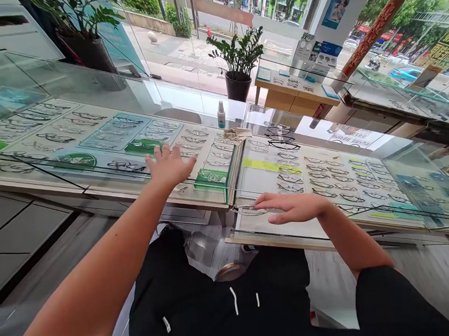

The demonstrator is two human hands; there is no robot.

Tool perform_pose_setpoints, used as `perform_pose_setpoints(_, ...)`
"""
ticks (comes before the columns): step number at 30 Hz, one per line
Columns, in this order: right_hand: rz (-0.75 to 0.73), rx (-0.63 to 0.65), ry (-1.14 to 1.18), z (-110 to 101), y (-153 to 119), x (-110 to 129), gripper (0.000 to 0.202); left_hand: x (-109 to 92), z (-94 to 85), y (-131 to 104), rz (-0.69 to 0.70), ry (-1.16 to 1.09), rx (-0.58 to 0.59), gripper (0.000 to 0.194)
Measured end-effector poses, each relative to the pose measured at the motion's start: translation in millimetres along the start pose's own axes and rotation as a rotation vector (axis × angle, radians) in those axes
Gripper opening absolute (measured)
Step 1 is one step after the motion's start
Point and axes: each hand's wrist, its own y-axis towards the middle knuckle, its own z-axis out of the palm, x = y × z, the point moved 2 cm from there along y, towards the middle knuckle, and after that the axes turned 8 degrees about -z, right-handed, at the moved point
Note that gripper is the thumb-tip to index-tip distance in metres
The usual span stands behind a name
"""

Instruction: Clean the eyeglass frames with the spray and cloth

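My left hand (169,166) is spread palm down at the glass counter top (202,106), with nothing in it. Rows of eyeglasses show through the glass around it, including a dark pair (126,166) just to its left. My right hand (296,207) stretches its fingers leftward, low over the front of the right-hand case. Close by its fingertips is a thin-rimmed pair of eyeglasses (245,210), partly covered by them; I cannot tell whether they touch. Farther back, dark-framed eyeglasses (283,145) appear on or under the glass.
A small spray bottle (221,115) and a crumpled beige cloth (237,134) stand near the join of the two cases. Green display blocks (211,177) lie inside. Beyond are a potted plant (237,62) and a wooden display table (281,102). The counter's front edge borders my lap.
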Motion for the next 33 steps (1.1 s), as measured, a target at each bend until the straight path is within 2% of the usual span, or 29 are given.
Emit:
perform_pose_setpoints(3, 0.157, 0.038, -0.053, 15.6, 6.4, -8.2, 0.084, -12.2, 3.0, 9.8, -0.061, -0.028, -0.016, 0.104)
perform_pose_setpoints(6, 0.278, 0.006, -0.149, 31.4, 15.0, -26.3, 0.095, -16.4, 4.5, 14.3, -0.076, -0.047, -0.027, 0.106)
perform_pose_setpoints(11, 0.485, -0.059, -0.291, 54.1, 33.9, -70.4, 0.102, -17.3, 0.9, 12.6, -0.078, -0.044, -0.015, 0.105)
perform_pose_setpoints(14, 0.588, -0.141, -0.451, 59.4, 45.4, -99.0, 0.102, -18.4, -0.8, 11.9, -0.076, -0.047, -0.008, 0.106)
perform_pose_setpoints(17, 0.651, -0.301, -0.658, 54.2, 53.3, -129.8, 0.098, -18.7, -1.1, 12.3, -0.075, -0.063, -0.003, 0.107)
perform_pose_setpoints(22, 0.666, -0.54, -0.882, 29.1, 66.8, -183.8, 0.088, -17.9, -1.8, 11.4, -0.065, -0.097, -0.013, 0.106)
perform_pose_setpoints(27, 0.675, -0.632, -0.902, 10.2, 93.4, -221.1, 0.087, -18.2, -3.7, 8.5, -0.072, -0.116, -0.005, 0.106)
perform_pose_setpoints(33, 0.704, -0.658, -0.845, -6.3, 118.9, -239.5, 0.088, -18.0, -3.2, 9.4, -0.066, -0.103, -0.003, 0.107)
